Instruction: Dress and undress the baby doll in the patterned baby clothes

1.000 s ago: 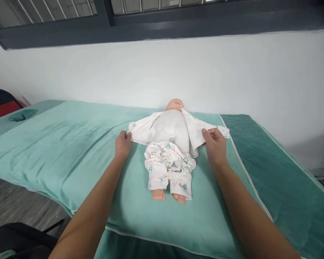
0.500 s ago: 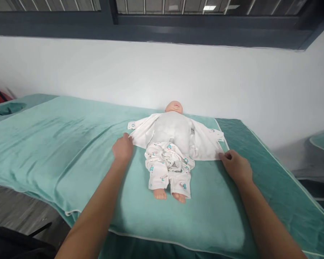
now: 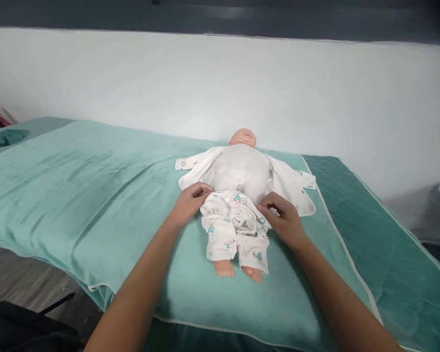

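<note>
A baby doll (image 3: pixel 242 168) lies on its back, head toward the wall, its white cloth torso bare. Its printed white jacket (image 3: pixel 291 188) is spread open to both sides, with the arms in the sleeves. White printed pants (image 3: pixel 222 232) are bunched around the hips and legs, and the bare feet stick out below. My left hand (image 3: pixel 191 203) pinches the waistband at the left hip. At the right hip my right hand (image 3: pixel 282 217) pinches the other side of the waistband, thumb and forefinger together.
A light green sheet (image 3: pixel 113 195) with pale piping covers the bed, over a darker green cover (image 3: pixel 370 225) at the right. A white wall (image 3: pixel 168 83) stands right behind the bed. A black object (image 3: pixel 25 327) is at the lower left, beside the bed on the floor.
Both hands have let go of the jacket's spread lower corners and moved inward to the pants' waistband. The view has tilted downward slightly.
</note>
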The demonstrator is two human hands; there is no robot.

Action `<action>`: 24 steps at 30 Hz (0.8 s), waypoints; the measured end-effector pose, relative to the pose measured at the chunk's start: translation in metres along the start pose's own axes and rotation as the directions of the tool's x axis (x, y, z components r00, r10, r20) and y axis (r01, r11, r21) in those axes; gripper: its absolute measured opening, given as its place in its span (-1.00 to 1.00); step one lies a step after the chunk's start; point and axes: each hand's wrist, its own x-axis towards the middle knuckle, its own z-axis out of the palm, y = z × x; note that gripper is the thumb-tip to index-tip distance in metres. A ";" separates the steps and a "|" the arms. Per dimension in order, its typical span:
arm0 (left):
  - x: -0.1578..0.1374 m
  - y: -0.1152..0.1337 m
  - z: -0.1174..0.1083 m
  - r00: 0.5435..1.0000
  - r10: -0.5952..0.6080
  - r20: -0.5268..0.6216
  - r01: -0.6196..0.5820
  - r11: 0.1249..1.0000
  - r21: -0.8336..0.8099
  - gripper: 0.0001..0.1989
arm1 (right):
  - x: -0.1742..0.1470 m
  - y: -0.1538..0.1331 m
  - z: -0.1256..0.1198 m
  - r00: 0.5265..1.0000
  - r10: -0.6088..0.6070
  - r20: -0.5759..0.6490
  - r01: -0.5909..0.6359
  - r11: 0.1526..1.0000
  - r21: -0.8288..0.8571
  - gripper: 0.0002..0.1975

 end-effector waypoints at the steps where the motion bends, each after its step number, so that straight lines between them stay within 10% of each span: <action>1: -0.002 0.003 0.000 0.999 -0.006 0.035 0.007 0.999 -0.038 -0.78 | -0.001 0.000 0.000 1.000 -0.009 0.026 0.008 1.000 0.024 -0.74; 15: -0.016 0.014 -0.020 0.877 -0.033 0.479 0.115 0.983 -0.142 -0.80 | -0.014 0.010 -0.019 0.954 0.093 0.287 -0.166 0.956 0.242 -0.80; 24: -0.019 0.010 -0.017 0.950 -0.057 0.307 0.105 0.984 -0.141 -0.80 | -0.015 0.015 -0.019 0.965 0.071 0.252 -0.155 0.929 0.335 -0.84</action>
